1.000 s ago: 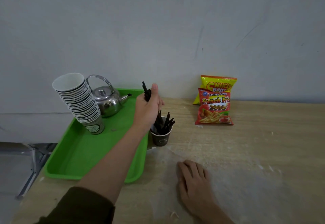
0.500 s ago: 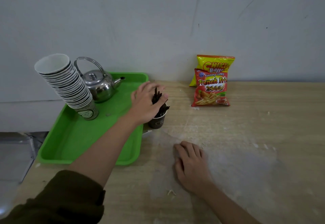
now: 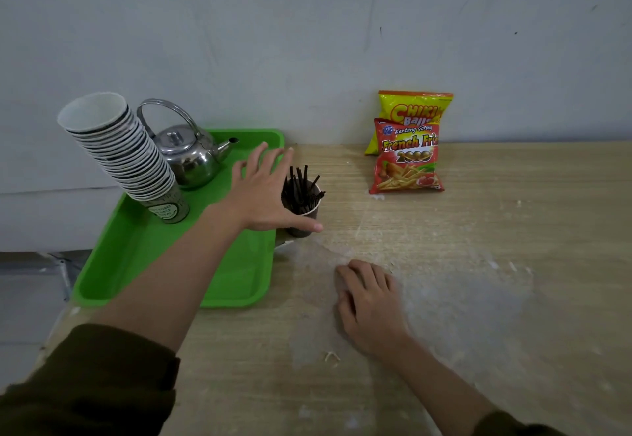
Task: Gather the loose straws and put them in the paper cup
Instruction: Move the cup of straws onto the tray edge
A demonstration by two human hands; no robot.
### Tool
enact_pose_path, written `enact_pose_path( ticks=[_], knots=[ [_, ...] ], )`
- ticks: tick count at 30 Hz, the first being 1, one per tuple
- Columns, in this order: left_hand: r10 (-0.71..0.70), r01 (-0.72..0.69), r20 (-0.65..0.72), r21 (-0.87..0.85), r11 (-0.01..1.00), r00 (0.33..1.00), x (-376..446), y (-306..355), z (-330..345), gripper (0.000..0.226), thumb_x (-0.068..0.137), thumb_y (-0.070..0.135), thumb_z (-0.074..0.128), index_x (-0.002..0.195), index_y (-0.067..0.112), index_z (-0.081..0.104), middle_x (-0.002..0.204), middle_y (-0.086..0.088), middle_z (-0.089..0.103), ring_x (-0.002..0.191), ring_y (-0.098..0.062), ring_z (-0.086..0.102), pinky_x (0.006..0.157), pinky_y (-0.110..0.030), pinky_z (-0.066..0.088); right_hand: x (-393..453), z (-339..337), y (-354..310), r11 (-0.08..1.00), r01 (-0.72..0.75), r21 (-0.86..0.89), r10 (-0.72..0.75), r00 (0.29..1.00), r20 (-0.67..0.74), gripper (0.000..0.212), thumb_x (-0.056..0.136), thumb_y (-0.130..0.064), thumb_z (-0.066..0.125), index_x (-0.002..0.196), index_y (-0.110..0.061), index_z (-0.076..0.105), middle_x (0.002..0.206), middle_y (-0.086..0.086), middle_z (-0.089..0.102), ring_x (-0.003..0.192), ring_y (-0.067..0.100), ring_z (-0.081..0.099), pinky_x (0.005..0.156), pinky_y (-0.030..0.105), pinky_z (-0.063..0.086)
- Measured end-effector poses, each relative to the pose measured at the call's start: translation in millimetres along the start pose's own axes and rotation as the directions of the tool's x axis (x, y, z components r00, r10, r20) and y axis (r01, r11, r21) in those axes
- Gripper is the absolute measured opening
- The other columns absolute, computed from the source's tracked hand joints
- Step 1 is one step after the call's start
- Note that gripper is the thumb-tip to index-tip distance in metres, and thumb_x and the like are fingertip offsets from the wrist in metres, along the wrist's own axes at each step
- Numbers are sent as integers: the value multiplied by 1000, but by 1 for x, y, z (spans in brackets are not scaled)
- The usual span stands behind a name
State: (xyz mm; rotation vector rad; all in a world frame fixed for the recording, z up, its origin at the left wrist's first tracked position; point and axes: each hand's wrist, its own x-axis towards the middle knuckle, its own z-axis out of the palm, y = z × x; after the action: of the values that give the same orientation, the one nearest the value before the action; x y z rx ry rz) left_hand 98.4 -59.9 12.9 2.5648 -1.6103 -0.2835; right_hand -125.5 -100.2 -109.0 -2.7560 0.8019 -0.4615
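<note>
A small dark paper cup (image 3: 305, 221) stands on the wooden table just right of the green tray. Several black straws (image 3: 301, 189) stick up out of it, leaning in different directions. My left hand (image 3: 265, 192) hovers just left of the cup with fingers spread wide and nothing in it; the thumb reaches in front of the cup's lower wall. My right hand (image 3: 371, 305) rests palm down on the table nearer to me, fingers loosely curled, holding nothing. No loose straws show on the table.
The green tray (image 3: 164, 271) holds a leaning stack of paper cups (image 3: 123, 151) and a steel kettle (image 3: 188, 155). Two snack bags (image 3: 407, 155) lean against the grey wall at the back. The table's left edge drops off beside the tray.
My left hand held a bunch of straws above the cup, lowered them in, then let go and spread open beside it. The right hand stayed flat on the table.
</note>
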Motion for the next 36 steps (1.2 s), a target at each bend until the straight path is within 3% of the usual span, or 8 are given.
enact_pose_path(
  ticks=[6,14,17,22,26,30,33,36],
  knots=[
    [-100,101,16,-270,957,995,-9,-6,2,127,50,57,76,142,17,-1,155,-9,6,141,-29,2,112,-56,9,-1,1,1,999,6,46,-6,1000,4,38,79,-31,41,113,-18,53,112,4,60,105,16,43,88,39,45],
    [-221,173,45,-779,602,974,-39,-5,26,109,59,22,82,141,13,11,148,-11,30,130,-23,36,106,-50,36,1,0,2,998,-13,54,10,999,50,37,80,-31,37,111,-19,52,112,3,58,103,17,41,86,36,40],
    [-221,165,51,-829,535,974,-46,0,31,103,63,17,79,141,13,12,147,-12,31,128,-24,39,104,-51,38,14,-7,0,997,-36,63,25,987,157,37,80,-29,36,110,-16,53,112,5,54,102,24,43,83,33,32],
    [-215,131,28,-867,481,976,-50,9,34,91,68,10,75,139,11,18,144,-11,36,116,-17,43,99,-38,40,63,-27,-4,937,-230,264,111,911,398,29,82,-5,50,111,-5,53,101,12,52,98,29,50,78,33,42],
    [-216,117,9,-861,495,976,-51,9,33,86,71,11,73,139,11,20,142,-9,39,113,-15,44,97,-39,41,92,-34,-20,803,-348,484,218,927,305,57,82,-15,63,131,-9,36,120,14,50,95,19,50,77,29,41],
    [-210,102,-4,-865,491,978,-50,4,34,85,72,14,73,139,10,21,140,-7,41,116,-14,44,102,-43,41,109,-34,-37,694,-325,643,230,946,230,99,67,-27,80,142,-19,16,140,13,36,121,28,45,98,45,43],
    [-204,85,-16,-874,479,979,-47,1,35,79,73,16,71,137,10,25,132,-2,45,118,-17,45,101,-42,42,117,-30,-43,668,-292,685,200,957,212,106,63,-24,82,143,-21,13,144,15,33,130,30,37,107,51,35],
    [-195,62,-38,-874,482,980,-41,-1,35,70,77,17,68,135,14,28,121,8,44,112,-11,45,91,-30,39,122,-29,-45,647,-268,714,192,963,187,96,68,-16,79,142,-15,17,140,14,41,127,23,40,108,39,34]
  ],
)
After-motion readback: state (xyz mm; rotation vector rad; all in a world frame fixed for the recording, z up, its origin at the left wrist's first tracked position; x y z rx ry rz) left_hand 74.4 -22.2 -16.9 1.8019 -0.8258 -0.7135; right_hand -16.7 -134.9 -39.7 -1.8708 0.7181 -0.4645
